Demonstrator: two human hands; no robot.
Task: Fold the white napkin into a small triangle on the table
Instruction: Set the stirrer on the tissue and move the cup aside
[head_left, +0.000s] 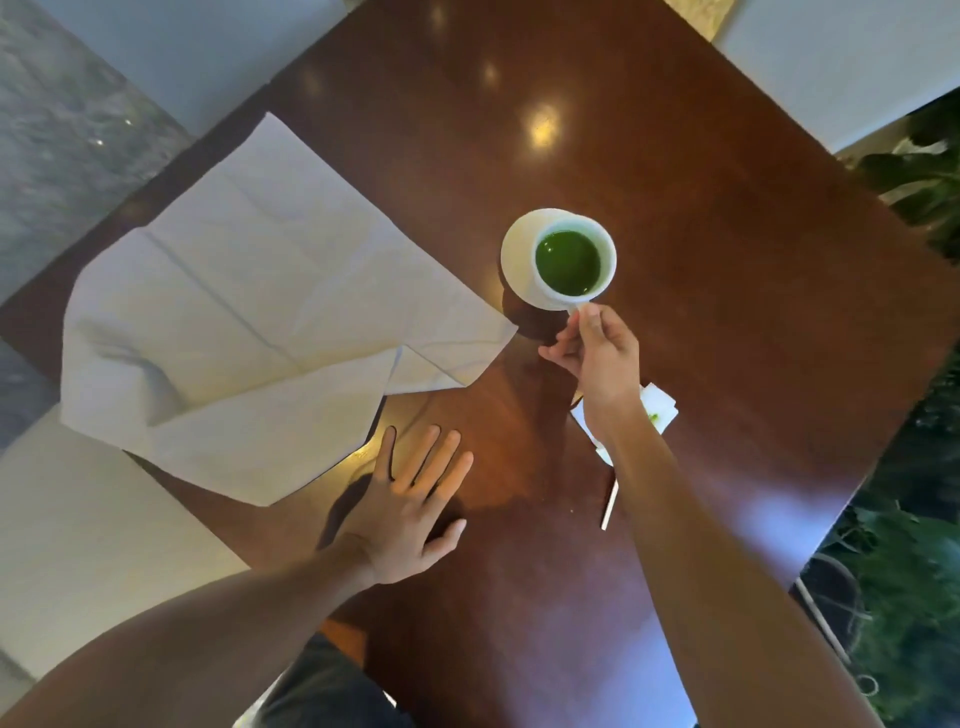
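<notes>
The white napkin (249, 322) lies spread out and creased on the left part of the dark wooden table (701, 270), with one edge hanging over the table's left side. My left hand (410, 509) rests flat on the table, fingers apart, just right of the napkin's near corner and not touching it. My right hand (597, 358) pinches the handle of a white cup (571, 260) filled with green liquid, right of the napkin.
The cup stands over a white saucer (517, 260). A small crumpled white paper (660, 405) with a green stain lies under my right wrist, and a thin white stick (609, 506) lies beside the forearm. Pale seats surround the table; plants are at the right.
</notes>
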